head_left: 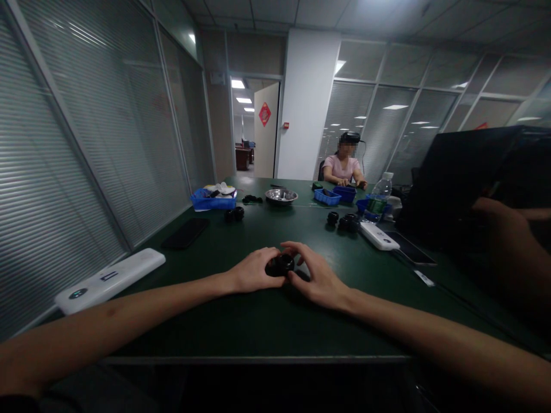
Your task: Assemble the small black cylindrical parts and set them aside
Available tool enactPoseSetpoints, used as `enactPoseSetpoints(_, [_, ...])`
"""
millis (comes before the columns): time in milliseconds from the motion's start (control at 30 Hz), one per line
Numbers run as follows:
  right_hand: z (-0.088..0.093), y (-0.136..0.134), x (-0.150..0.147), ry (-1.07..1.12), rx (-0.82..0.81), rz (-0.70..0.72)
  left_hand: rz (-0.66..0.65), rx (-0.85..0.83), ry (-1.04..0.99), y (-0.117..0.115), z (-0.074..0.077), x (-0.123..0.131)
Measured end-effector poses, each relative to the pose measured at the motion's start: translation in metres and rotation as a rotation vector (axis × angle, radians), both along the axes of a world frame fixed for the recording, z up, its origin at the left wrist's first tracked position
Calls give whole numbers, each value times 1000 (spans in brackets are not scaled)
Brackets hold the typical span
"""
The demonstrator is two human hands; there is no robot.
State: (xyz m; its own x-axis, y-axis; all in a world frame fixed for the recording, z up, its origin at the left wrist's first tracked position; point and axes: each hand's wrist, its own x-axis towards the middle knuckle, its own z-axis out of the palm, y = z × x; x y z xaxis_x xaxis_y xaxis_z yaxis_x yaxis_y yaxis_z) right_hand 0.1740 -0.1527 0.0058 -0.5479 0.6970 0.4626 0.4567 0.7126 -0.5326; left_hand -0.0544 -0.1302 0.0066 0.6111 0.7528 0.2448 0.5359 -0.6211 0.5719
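A small, glossy black round part [286, 264] with a ring-like opening is between my two hands, low over the green table. My left hand [257, 271] is closed around its left side, and its fingers hide that side. My right hand [317, 276] curves around it from the right, thumb at the lower edge and index finger over the top. A gap shows between the right palm and the part. Similar black round parts stand farther off, two at the left [234, 214] and several at the right [348, 222].
On the green table [206, 321] lie a white power bank [114, 279], a dark phone [186, 233] and a second white power bank [379, 236] with a cable. Beyond are a blue basket [214, 201], metal bowl [281, 198] and bottle [380, 198]. A person [343, 166] sits at the far end.
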Motion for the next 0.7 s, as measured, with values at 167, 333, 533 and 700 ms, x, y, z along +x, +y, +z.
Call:
enactPoseSetpoints(167, [2, 0, -2, -13, -22, -61, 6, 11, 28, -1, 1, -1])
enactPoseSetpoints(333, [2, 0, -2, -1, -10, -15, 6, 17, 4, 0, -1, 0])
enactPoseSetpoints(533, [-1, 2, -1, -21, -27, -77, 6, 13, 28, 1, 0, 0])
enactPoseSetpoints(700, [0, 0, -1, -3, -11, -29, 1, 28, 14, 1, -1, -1])
